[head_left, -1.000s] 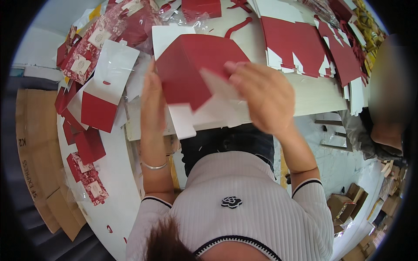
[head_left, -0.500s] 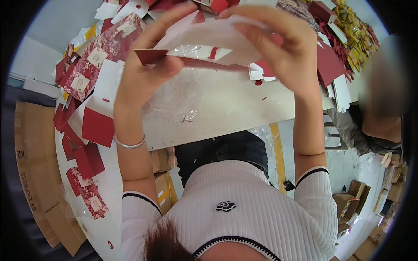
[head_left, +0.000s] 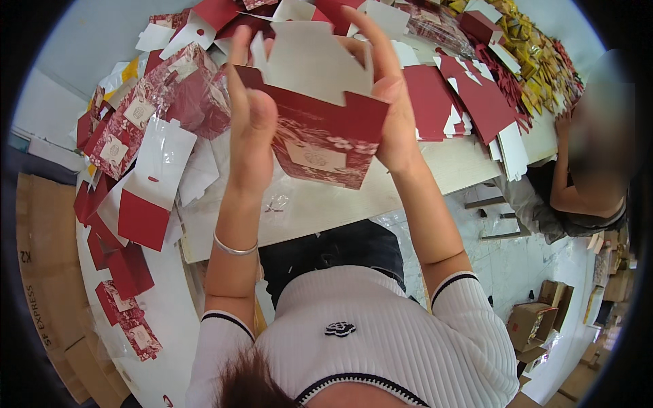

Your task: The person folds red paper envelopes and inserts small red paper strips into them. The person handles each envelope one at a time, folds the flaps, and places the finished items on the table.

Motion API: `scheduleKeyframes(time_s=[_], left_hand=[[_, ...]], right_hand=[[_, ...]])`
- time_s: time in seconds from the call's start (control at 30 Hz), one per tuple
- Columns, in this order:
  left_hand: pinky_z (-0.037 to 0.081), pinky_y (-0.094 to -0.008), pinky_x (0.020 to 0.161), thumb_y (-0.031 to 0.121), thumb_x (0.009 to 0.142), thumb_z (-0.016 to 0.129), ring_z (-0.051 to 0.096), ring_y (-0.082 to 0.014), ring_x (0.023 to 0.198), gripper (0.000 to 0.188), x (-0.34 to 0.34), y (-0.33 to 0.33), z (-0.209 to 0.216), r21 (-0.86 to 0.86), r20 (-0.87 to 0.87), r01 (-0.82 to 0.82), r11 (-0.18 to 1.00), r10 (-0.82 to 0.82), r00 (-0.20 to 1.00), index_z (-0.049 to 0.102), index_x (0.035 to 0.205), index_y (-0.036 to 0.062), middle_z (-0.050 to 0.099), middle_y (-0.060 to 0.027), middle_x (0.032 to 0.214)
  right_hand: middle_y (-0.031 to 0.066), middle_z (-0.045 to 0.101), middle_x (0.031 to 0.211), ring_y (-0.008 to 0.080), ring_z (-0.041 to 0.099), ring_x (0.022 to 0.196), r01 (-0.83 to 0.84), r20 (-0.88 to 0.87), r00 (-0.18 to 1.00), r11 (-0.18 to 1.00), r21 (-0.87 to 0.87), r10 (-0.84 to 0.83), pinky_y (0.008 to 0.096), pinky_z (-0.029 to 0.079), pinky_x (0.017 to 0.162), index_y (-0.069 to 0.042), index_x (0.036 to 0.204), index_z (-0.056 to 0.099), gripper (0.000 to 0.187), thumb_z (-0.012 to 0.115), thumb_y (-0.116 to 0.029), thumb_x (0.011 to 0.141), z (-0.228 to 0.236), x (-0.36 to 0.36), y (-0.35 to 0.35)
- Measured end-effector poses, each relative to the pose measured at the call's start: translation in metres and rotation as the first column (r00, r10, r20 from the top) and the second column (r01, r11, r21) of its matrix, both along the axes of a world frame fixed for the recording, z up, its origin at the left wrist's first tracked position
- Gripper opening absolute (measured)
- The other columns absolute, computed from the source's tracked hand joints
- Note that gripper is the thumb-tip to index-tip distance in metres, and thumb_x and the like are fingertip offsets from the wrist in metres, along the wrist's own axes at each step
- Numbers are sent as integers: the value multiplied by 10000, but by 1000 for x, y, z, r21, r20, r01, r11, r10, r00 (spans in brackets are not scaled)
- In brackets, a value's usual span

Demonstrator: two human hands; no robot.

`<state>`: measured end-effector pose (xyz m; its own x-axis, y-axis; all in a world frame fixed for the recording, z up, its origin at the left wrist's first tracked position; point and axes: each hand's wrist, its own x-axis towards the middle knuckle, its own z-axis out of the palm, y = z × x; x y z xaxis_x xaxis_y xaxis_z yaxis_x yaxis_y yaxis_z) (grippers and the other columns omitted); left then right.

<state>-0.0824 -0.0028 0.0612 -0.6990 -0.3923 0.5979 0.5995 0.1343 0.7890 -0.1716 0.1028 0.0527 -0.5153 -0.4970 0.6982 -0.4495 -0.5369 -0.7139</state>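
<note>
Between my two hands, above the table, is a small red paper gift box with a floral pattern and a pale label on its front. Its top stands open, showing the white inside and raised white flaps. My left hand grips the box's left side, thumb towards me. On the opposite side my right hand holds the right wall, some of its fingers hidden behind the box. Below it, a clear plastic bag lies on the pale table.
Flat red cartons lie to the right, near a heap of gold packets. On the left are patterned boxes and red-and-white cartons. A co-worker's arm rests at the right edge. Cardboard boxes stand below.
The blurred, flattened carton is now an opened-out box with its patterned front towards me. My hands have come closer together, the right one moving leftwards.
</note>
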Motion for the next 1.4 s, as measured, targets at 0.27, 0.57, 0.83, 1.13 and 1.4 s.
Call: scheduleKeyframes(time_s=[0.27, 0.57, 0.83, 1.13, 1.4], left_hand=[[382, -252, 866, 79, 810, 559, 433, -126, 1036, 597, 9, -2, 5, 205, -87, -101, 974, 121, 989, 246, 1318, 69, 400, -84, 1168], [421, -258, 818, -14, 756, 549, 493, -127, 941, 555, 15, -4, -6, 200, 187, -17, 980, -21, 982, 341, 1266, 55, 464, -52, 1052], [373, -255, 880, -27, 736, 552, 453, -139, 1046, 485, 14, -5, -35, 152, 298, -26, 988, -21, 954, 428, 1196, 60, 472, -75, 1154], [235, -319, 1014, 73, 811, 450, 331, -204, 1219, 539, 22, -20, -47, 226, 33, 377, 898, -394, 919, 274, 1316, 8, 358, -137, 1321], [339, -288, 936, -41, 755, 464, 426, -171, 1105, 461, 29, -10, -40, 115, 137, 190, 975, -205, 969, 379, 1205, 14, 441, -99, 1211]], right_hand=[[99, 458, 1128, 174, 431, 1044, 89, 75, 993, 996, -18, -87, 295, 342, 892, -26, 1273, 330, 544, 517, -301, 842, -5, 1, 4], [65, 418, 1133, 142, 420, 1026, 206, 277, 945, 975, -87, -175, 267, 359, 875, -23, 1206, 387, 486, 480, 5, 730, -19, 31, 0], [106, 411, 1122, 212, 422, 1025, 437, -24, 900, 897, 67, -436, 291, 322, 901, -19, 1135, 437, 434, 491, 59, 711, -44, 29, 5], [34, 455, 1104, 124, 440, 983, 262, 324, 915, 965, -29, -239, 252, 360, 842, -53, 1138, 446, 449, 463, 89, 712, -38, 35, 15], [159, 397, 1243, 239, 376, 1158, -113, 397, 903, 983, -148, 163, 342, 286, 967, -9, 1144, 441, 540, 491, -421, 799, -43, 21, 23]])
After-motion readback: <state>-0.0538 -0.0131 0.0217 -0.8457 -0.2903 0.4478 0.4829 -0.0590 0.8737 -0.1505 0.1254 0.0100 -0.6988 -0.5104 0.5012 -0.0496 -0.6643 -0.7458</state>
